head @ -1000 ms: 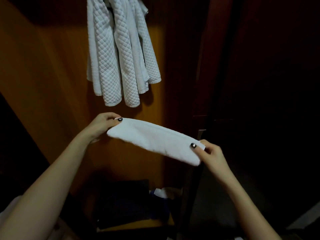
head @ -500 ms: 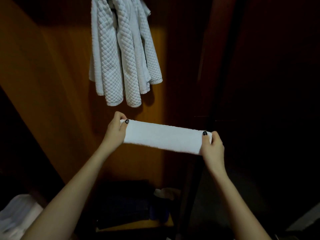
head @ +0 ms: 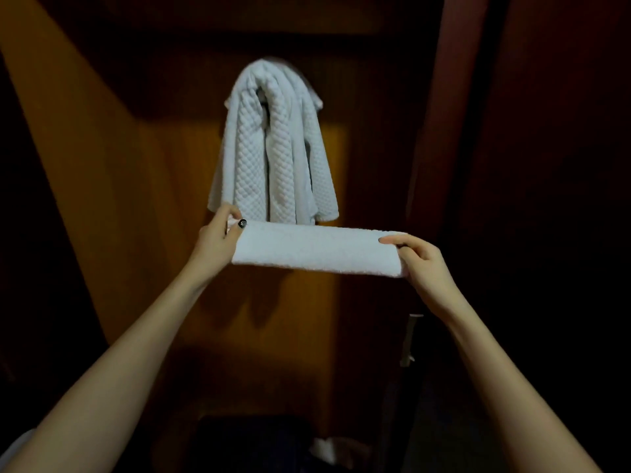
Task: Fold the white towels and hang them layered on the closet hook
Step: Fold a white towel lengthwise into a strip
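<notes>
A folded white towel (head: 317,249) is stretched out level as a long narrow strip between both hands. My left hand (head: 215,238) pinches its left end with thumb on top. My right hand (head: 418,259) grips its right end with fingers curled round it. Just above and behind it, quilted white towels (head: 273,145) hang draped in layers over a hook on the closet's back wall. The hook itself is hidden under the cloth. The strip's upper edge sits right below the hanging towels' lower hems.
The orange-brown closet back panel (head: 129,199) is lit; the rest is dark. A dark red door edge (head: 440,131) stands at the right with a metal hinge (head: 409,339) lower down. Dim white cloth (head: 327,448) lies on the closet floor.
Both hands have raised the folded towel towards the hanging towels and levelled it. The view has tilted up, so the top of the hanging towels now shows.
</notes>
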`<state>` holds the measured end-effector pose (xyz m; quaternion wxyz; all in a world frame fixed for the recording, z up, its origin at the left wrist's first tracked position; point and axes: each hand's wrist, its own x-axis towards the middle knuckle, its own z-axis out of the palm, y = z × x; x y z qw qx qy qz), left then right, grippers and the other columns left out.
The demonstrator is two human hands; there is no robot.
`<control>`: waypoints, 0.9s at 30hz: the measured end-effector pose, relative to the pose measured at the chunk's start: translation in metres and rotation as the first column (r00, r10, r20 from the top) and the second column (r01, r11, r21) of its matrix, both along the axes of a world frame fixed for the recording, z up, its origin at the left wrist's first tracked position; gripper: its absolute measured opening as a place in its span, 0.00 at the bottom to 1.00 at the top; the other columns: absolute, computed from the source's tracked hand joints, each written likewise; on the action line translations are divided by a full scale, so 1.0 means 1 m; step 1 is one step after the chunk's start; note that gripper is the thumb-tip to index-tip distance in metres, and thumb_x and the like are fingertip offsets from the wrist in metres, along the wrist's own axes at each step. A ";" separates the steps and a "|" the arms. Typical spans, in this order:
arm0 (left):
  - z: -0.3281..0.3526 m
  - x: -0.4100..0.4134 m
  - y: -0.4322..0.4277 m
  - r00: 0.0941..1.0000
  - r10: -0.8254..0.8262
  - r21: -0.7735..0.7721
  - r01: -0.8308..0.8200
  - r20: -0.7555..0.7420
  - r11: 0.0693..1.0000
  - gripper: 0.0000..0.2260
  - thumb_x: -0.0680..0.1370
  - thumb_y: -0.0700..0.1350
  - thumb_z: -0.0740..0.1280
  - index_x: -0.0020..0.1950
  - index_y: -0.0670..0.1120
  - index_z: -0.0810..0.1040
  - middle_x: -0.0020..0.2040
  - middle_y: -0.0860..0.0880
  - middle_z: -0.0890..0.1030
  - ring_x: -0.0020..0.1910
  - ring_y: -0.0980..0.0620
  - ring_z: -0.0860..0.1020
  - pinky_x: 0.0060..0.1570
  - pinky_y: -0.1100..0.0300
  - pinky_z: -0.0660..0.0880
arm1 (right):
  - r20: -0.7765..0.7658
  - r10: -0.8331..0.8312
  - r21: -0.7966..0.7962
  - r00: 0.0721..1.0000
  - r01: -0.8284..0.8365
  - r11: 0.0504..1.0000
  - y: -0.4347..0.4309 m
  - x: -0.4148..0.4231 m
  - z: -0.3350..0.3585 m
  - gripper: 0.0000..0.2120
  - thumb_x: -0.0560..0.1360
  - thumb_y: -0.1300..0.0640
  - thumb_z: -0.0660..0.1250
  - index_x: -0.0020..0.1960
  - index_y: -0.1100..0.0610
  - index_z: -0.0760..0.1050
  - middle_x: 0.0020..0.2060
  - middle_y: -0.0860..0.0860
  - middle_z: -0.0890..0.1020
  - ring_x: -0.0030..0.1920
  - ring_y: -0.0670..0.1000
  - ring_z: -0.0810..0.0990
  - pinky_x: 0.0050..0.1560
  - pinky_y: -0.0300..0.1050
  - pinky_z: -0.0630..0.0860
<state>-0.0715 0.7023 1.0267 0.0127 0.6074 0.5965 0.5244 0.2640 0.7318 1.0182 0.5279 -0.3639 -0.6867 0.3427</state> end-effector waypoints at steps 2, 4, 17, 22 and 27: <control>0.029 -0.010 0.004 0.996 -0.053 0.057 0.049 0.074 0.997 0.02 0.81 0.40 0.62 0.50 0.46 0.70 0.38 0.46 0.73 0.33 0.53 0.69 0.33 0.59 0.65 | -0.014 0.016 0.009 1.000 -0.016 1.000 0.014 -0.010 0.025 0.16 0.79 0.67 0.56 0.53 0.57 0.82 0.49 0.47 0.79 0.46 0.44 0.76 0.44 0.39 0.71; 0.060 -0.022 0.008 0.978 -0.123 0.092 0.109 0.168 0.990 0.03 0.81 0.39 0.63 0.52 0.46 0.70 0.38 0.49 0.75 0.32 0.56 0.72 0.28 0.65 0.69 | -0.051 0.021 0.046 0.998 -0.019 0.999 0.028 -0.021 0.052 0.12 0.79 0.65 0.61 0.54 0.58 0.82 0.47 0.48 0.81 0.46 0.47 0.77 0.43 0.42 0.71; 0.211 -0.111 0.069 0.758 -0.495 0.411 0.325 0.425 0.852 0.13 0.79 0.32 0.61 0.51 0.46 0.81 0.47 0.52 0.84 0.46 0.56 0.81 0.42 0.67 0.79 | -0.246 0.222 0.208 0.943 -0.172 0.963 0.111 -0.119 0.219 0.10 0.79 0.68 0.62 0.55 0.62 0.79 0.47 0.57 0.82 0.43 0.50 0.80 0.44 0.45 0.76; 0.253 -0.130 0.115 0.691 -0.573 0.451 0.382 0.440 0.807 0.10 0.80 0.32 0.60 0.51 0.43 0.79 0.45 0.47 0.81 0.38 0.60 0.81 0.39 0.70 0.77 | -0.287 0.237 0.198 0.928 -0.184 0.963 0.157 -0.145 0.275 0.09 0.78 0.66 0.63 0.52 0.60 0.80 0.47 0.55 0.81 0.45 0.49 0.81 0.39 0.42 0.80; 0.286 -0.154 0.162 0.665 -0.580 0.469 0.367 0.471 0.803 0.10 0.79 0.31 0.62 0.49 0.44 0.78 0.45 0.50 0.81 0.44 0.58 0.79 0.44 0.67 0.76 | -0.336 0.292 0.187 0.895 -0.240 0.953 0.202 -0.172 0.308 0.05 0.79 0.68 0.62 0.52 0.65 0.76 0.48 0.61 0.82 0.44 0.54 0.85 0.40 0.45 0.82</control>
